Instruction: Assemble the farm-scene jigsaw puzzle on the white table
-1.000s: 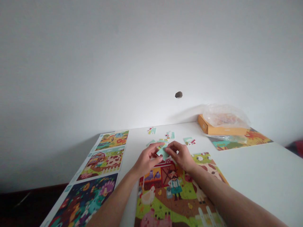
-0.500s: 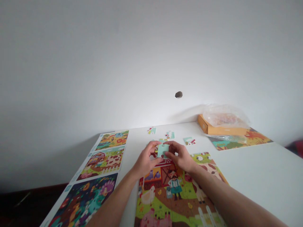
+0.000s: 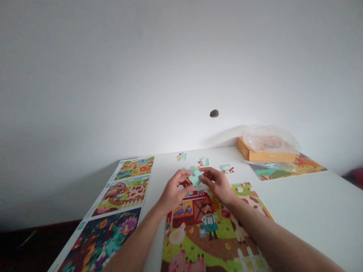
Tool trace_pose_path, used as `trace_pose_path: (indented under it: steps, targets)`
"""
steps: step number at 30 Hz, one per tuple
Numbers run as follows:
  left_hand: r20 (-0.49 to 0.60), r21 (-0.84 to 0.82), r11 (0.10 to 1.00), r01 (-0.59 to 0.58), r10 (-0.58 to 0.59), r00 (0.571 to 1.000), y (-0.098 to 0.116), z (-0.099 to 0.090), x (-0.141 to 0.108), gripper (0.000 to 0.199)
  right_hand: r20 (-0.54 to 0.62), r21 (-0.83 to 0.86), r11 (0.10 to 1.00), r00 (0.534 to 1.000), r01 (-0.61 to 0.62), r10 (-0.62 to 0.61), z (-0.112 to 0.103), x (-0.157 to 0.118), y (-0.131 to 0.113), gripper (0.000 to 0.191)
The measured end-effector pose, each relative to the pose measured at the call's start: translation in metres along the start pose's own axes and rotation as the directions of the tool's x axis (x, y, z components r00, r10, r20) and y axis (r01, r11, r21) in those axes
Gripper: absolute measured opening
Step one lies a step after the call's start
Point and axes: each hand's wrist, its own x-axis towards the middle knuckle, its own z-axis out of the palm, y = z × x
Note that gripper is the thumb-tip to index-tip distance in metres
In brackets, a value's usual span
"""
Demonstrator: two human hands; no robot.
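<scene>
Just above the top edge of a partly assembled farm puzzle (image 3: 210,226), a light teal puzzle piece (image 3: 195,179) is held tilted between both hands. My left hand (image 3: 176,190) pinches its left side with thumb and fingers. On the other side, my right hand (image 3: 217,184) has its fingertips closed on the right edge. Loose pieces lie beyond the hands: one with red and teal (image 3: 182,156), a pale teal one (image 3: 204,162) and one with a red pattern (image 3: 227,169). Another loose piece is partly hidden behind the held one.
A printed sheet (image 3: 124,192) with three colourful pictures lies at the left of the white table (image 3: 309,204). At the back right an orange box (image 3: 269,155) carries a clear plastic bag (image 3: 269,141), beside a dinosaur-coloured picture board (image 3: 306,166). A wall stands behind.
The teal piece has turned between my fingers and now sits tilted, more like a diamond. My right hand has shifted slightly right, its fingers a little changed in grip.
</scene>
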Motion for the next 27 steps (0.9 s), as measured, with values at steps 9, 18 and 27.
trace_pose_path:
  steps: [9, 18, 27]
  targets:
    - [0.143, 0.083, 0.996, 0.038, -0.049, 0.989, -0.005, 0.004, -0.004, 0.074, 0.016, -0.078, 0.997, 1.000, 0.000, 0.001, -0.016, 0.004, -0.022, 0.032]
    - [0.364, 0.375, 0.899, -0.228, 0.083, 0.928, 0.001, 0.004, -0.005, 0.035, -0.017, -0.380, 0.919, 0.994, -0.107, 0.109, -0.127, 0.000, -0.007, 0.025]
    - [0.387, 0.395, 0.891, -0.225, 0.060, 0.920, 0.001, 0.003, -0.003, 0.032, -0.044, -0.677, 0.724, 0.989, -0.131, 0.138, -0.164, -0.015, 0.020, 0.027]
